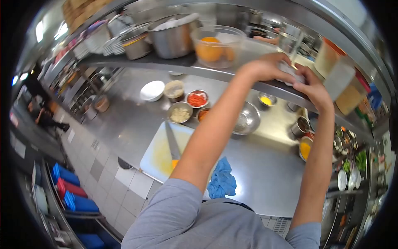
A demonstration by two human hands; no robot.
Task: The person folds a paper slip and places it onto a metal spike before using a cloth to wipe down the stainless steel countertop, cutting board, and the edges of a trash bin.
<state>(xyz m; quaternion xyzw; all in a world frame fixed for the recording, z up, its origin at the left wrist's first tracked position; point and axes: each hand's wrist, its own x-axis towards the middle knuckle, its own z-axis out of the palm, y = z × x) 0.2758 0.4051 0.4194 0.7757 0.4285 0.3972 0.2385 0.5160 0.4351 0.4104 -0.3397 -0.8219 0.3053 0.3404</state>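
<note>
Both my hands are raised to the overhead steel shelf. My left hand [269, 67] has its fingers curled round one side of a small whitish, crumpled, partly see-through thing [290, 72]. From the other side, my right hand [314, 86] grips it with bent fingers. My fingers cover much of it, and its kind cannot be made out. A clear plastic tub [219, 45] with orange round items stands left of my hands. A clear glass container [287, 42] is just behind them.
Below is a steel counter [265, 157] with a cutting board [155, 151], a knife [172, 141], a blue cloth [222, 178], a steel bowl [247, 119] and several small ingredient bowls. A big pot [172, 39] stands on the shelf [166, 62]. A person's hand [265, 39] shows beyond it.
</note>
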